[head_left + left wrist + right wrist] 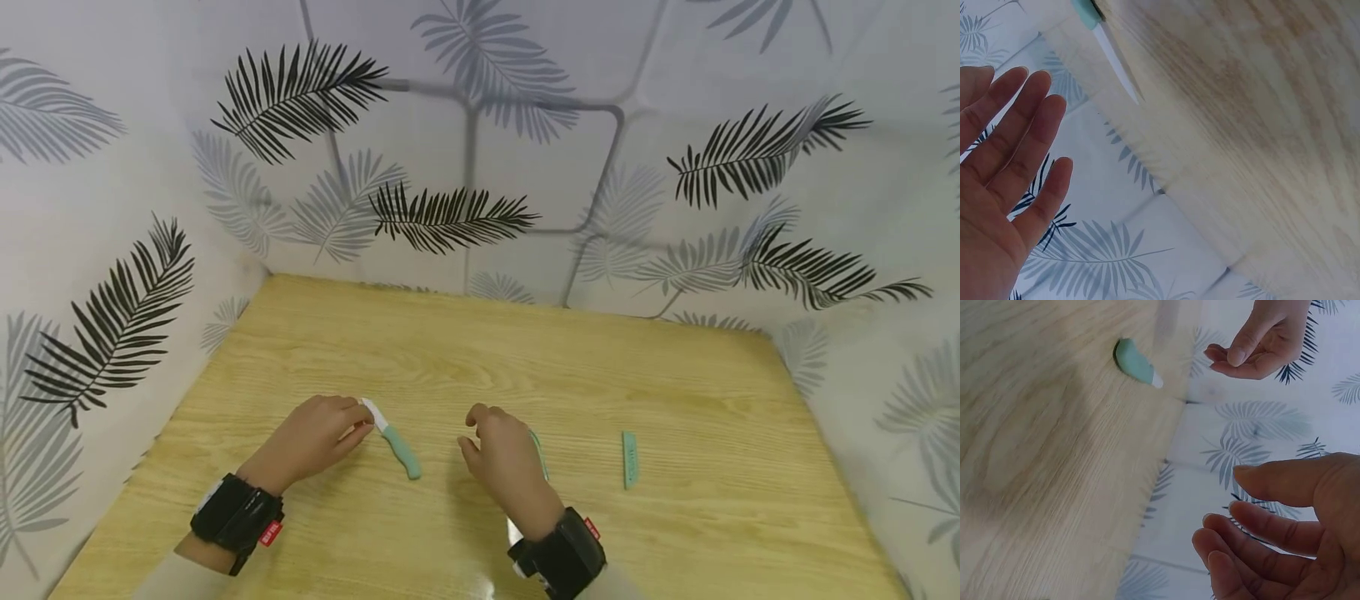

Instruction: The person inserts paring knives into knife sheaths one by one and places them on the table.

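A small knife with a pale green handle (402, 452) and a white blade (1116, 62) lies on the table between the two hands. My left hand (322, 433) hovers by the blade end, its fingers relaxed and holding nothing. To the right of the knife is my right hand (506, 458), raised over the table with loosely bent, empty fingers (1266, 550). Behind the right hand shows the thin green edge of an object (537, 450), mostly hidden by the hand and wrist. Farther right lies a narrow green piece with lettering (630, 460), like a blade cover.
The wood-grain table (480, 350) meets a leaf-patterned cloth (525, 167) at its back and sides. A black camera band (238, 517) is strapped on the left wrist and another (562, 554) on the right.
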`<action>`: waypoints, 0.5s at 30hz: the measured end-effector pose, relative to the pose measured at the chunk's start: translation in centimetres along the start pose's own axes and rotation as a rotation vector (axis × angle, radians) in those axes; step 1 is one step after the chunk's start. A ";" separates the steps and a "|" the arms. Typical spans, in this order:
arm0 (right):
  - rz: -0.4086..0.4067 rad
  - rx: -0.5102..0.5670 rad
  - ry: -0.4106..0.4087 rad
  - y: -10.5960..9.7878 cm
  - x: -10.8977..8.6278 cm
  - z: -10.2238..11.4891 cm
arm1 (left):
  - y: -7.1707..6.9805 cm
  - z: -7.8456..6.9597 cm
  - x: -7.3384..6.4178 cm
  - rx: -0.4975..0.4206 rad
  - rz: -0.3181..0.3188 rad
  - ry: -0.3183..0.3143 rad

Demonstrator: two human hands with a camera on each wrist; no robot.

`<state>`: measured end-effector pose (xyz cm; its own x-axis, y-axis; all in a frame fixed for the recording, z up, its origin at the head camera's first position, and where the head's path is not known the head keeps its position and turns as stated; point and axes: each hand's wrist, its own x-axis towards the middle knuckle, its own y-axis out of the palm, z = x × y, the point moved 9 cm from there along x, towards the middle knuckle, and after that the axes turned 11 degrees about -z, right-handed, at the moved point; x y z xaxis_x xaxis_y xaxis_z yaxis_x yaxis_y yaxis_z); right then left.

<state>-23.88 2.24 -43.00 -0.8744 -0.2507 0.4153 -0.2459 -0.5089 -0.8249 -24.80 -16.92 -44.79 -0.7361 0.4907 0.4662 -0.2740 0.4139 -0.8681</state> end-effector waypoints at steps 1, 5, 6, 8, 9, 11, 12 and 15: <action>-0.001 -0.001 -0.002 0.1 0.1 0.2 | 0.0 0.1 -0.1 -0.002 0.002 -0.004; 0.013 0.021 0.005 0.8 0.4 1.0 | 0.2 0.3 -0.3 0.000 0.010 -0.017; 0.022 0.027 0.007 1.1 0.4 1.2 | 0.2 0.3 -0.4 -0.003 0.013 -0.021; 0.041 0.040 0.010 1.6 0.5 1.8 | 0.3 0.4 -0.5 -0.004 0.017 -0.028; 0.051 0.044 0.010 1.9 0.5 2.2 | 0.3 0.5 -0.6 -0.004 0.017 -0.029; 0.073 0.037 0.005 2.6 0.7 3.0 | 0.4 0.6 -0.8 -0.006 0.016 -0.033; 0.079 0.033 0.000 2.8 0.8 3.4 | 0.4 0.6 -0.8 -0.007 0.014 -0.034; 0.105 0.022 -0.010 3.5 1.1 4.7 | 0.4 0.6 -1.0 -0.013 -0.001 -0.035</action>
<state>-23.72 -3.71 -43.61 -0.8907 -0.3114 0.3311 -0.1439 -0.4977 -0.8553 -24.56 -17.72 -45.72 -0.7568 0.4634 0.4609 -0.2670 0.4244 -0.8652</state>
